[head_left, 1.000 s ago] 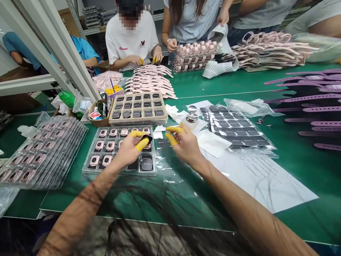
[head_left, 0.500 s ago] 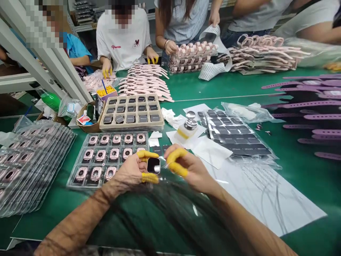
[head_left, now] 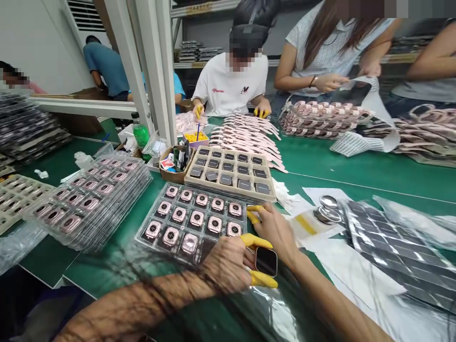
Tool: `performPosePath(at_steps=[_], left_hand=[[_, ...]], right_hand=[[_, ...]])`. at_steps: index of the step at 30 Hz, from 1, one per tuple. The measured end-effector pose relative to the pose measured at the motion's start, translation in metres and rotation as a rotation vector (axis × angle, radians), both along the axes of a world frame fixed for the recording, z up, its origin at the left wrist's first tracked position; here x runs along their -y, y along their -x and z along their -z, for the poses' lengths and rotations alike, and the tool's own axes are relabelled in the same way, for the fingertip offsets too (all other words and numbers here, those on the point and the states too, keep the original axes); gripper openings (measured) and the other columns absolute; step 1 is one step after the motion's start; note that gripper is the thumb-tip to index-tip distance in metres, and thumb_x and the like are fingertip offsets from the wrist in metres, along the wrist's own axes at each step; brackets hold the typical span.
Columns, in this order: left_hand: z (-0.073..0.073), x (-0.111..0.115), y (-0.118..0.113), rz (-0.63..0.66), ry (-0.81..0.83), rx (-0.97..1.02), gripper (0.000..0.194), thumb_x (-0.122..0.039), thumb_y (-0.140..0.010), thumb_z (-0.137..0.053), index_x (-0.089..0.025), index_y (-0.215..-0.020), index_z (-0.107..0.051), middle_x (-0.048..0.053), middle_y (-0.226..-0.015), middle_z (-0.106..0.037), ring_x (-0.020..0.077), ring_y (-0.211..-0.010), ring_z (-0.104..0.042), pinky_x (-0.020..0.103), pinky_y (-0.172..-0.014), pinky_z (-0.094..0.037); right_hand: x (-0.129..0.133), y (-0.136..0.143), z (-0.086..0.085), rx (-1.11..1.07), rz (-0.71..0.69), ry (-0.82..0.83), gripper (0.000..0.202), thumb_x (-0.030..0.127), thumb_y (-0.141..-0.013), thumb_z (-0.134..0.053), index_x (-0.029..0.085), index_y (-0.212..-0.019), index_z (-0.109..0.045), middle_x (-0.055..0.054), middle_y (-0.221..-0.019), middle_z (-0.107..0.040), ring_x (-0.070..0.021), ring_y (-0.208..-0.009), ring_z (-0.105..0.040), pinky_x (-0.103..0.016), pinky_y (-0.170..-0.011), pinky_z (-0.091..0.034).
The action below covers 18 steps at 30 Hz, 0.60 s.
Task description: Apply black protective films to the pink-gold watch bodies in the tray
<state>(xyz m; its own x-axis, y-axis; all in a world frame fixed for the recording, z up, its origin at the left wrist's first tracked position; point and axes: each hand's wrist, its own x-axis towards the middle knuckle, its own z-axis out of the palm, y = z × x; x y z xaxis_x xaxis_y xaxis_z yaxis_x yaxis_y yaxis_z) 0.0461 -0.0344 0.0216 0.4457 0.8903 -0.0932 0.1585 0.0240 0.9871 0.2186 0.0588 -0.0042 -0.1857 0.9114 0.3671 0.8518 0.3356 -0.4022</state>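
Note:
My left hand (head_left: 231,263), with yellow finger cots on its fingertips, holds a square watch case (head_left: 266,262) by its edges, dark glass screen facing me. My right hand (head_left: 274,230) reaches past it to the right edge of a clear plastic tray (head_left: 142,235). Its yellow-tipped fingers are drawn together there; whatever may be between them is too small to tell. In the tray lie several pink watch cases (head_left: 197,218), sensor backs up. One pocket (head_left: 208,249) at the near right, beside my left hand, shows dark with no watch in it.
At left rises a stack of loaded clear trays (head_left: 117,209). Behind my tray sits a beige tray (head_left: 231,190) of dark square pieces. A dispenser bottle (head_left: 309,223), papers (head_left: 356,270) and dark film sheets (head_left: 388,237) lie at right. Co-workers handle pink straps (head_left: 245,137) across the table.
The view has swung left. My right hand has moved from beside the watch's screen to the tray's right edge. My left hand still holds the watch case.

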Motion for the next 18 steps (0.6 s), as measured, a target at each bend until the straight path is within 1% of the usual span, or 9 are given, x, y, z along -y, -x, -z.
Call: performPosePath(at_steps=[1, 3, 6, 7, 9, 11, 14, 16, 18], left_hand=[[-0.002, 0.000, 0.001, -0.026, 0.008, -0.014, 0.065, -0.029, -0.052, -0.098, -0.029, -0.112, -0.071, 0.006, -0.075, -0.074, 0.0272, -0.075, -0.075, 0.035, -0.061, -0.057], [-0.006, 0.001, 0.001, -0.099, 0.092, 0.014, 0.064, -0.023, -0.051, -0.097, -0.027, -0.109, -0.072, 0.005, -0.074, -0.075, 0.0276, -0.076, -0.076, 0.035, -0.064, -0.058], [-0.011, 0.001, 0.001, -0.191, 0.135, 0.049, 0.058, -0.017, -0.060, -0.089, -0.021, -0.115, -0.070, 0.004, -0.078, -0.075, 0.0236, -0.076, -0.075, 0.034, -0.070, -0.059], [-0.013, 0.001, 0.001, -0.199, 0.148, 0.051, 0.057, -0.015, -0.063, -0.086, -0.020, -0.117, -0.069, 0.003, -0.077, -0.074, 0.0215, -0.075, -0.074, 0.032, -0.070, -0.058], [-0.014, 0.001, 0.000, -0.188, 0.180, 0.052, 0.057, -0.010, -0.064, -0.083, -0.018, -0.119, -0.068, 0.001, -0.075, -0.072, 0.0178, -0.072, -0.072, 0.028, -0.069, -0.056], [-0.016, 0.000, -0.001, -0.175, 0.221, 0.059, 0.059, -0.007, -0.061, -0.083, -0.017, -0.117, -0.069, 0.000, -0.076, -0.072, 0.0148, -0.070, -0.069, 0.024, -0.067, -0.054], [-0.020, 0.001, -0.004, -0.200, 0.276, 0.075, 0.061, -0.004, -0.058, -0.083, -0.014, -0.117, -0.070, -0.001, -0.074, -0.070, 0.0097, -0.063, -0.062, 0.020, -0.060, -0.048], [-0.024, 0.001, -0.006, -0.221, 0.307, 0.054, 0.064, -0.002, -0.057, -0.082, -0.013, -0.118, -0.070, -0.004, -0.067, -0.065, 0.0070, -0.057, -0.055, 0.018, -0.056, -0.044], [-0.027, 0.001, -0.007, -0.231, 0.333, 0.030, 0.066, -0.001, -0.054, -0.083, -0.012, -0.118, -0.070, -0.004, -0.066, -0.065, 0.0069, -0.056, -0.055, 0.018, -0.055, -0.043]], right_hand=[[-0.002, 0.002, -0.002, -0.010, 0.015, 0.002, 0.022, 0.019, -0.085, -0.056, 0.028, -0.083, -0.075, -0.010, -0.094, -0.073, -0.0242, -0.064, -0.065, -0.037, -0.055, -0.042], [0.004, -0.006, -0.006, -0.026, 0.070, 0.010, 0.018, 0.023, -0.089, -0.058, 0.026, -0.086, -0.076, -0.008, -0.087, -0.072, -0.0222, -0.063, -0.062, -0.036, -0.056, -0.041], [0.037, -0.027, -0.018, -0.157, 0.093, -0.017, 0.018, 0.037, -0.093, -0.065, 0.025, -0.100, -0.075, -0.005, -0.082, -0.069, -0.0167, -0.058, -0.055, -0.033, -0.056, -0.044], [0.051, -0.030, -0.022, -0.241, 0.043, -0.043, 0.018, 0.038, -0.093, -0.067, 0.025, -0.102, -0.075, -0.003, -0.081, -0.067, -0.0152, -0.057, -0.053, -0.031, -0.054, -0.044], [0.075, -0.029, -0.028, -0.383, -0.148, -0.096, 0.012, 0.034, -0.092, -0.070, 0.026, -0.100, -0.075, -0.001, -0.079, -0.065, -0.0135, -0.059, -0.054, -0.029, -0.052, -0.045], [0.090, -0.022, -0.030, -0.422, -0.313, -0.138, 0.006, 0.028, -0.092, -0.071, 0.026, -0.096, -0.075, -0.001, -0.080, -0.064, -0.0134, -0.064, -0.060, -0.027, -0.053, -0.047], [0.093, -0.015, -0.028, -0.379, -0.319, -0.169, 0.004, 0.024, -0.091, -0.072, 0.024, -0.093, -0.076, -0.001, -0.080, -0.063, -0.0125, -0.064, -0.060, -0.026, -0.054, -0.048], [0.089, -0.017, -0.026, -0.383, -0.332, -0.143, 0.006, 0.023, -0.092, -0.072, 0.025, -0.095, -0.076, -0.001, -0.079, -0.062, -0.0124, -0.064, -0.059, -0.026, -0.053, -0.047], [0.085, -0.022, -0.024, -0.420, -0.355, -0.106, 0.007, 0.024, -0.092, -0.071, 0.026, -0.096, -0.076, 0.000, -0.078, -0.063, -0.0131, -0.064, -0.060, -0.027, -0.053, -0.048]])
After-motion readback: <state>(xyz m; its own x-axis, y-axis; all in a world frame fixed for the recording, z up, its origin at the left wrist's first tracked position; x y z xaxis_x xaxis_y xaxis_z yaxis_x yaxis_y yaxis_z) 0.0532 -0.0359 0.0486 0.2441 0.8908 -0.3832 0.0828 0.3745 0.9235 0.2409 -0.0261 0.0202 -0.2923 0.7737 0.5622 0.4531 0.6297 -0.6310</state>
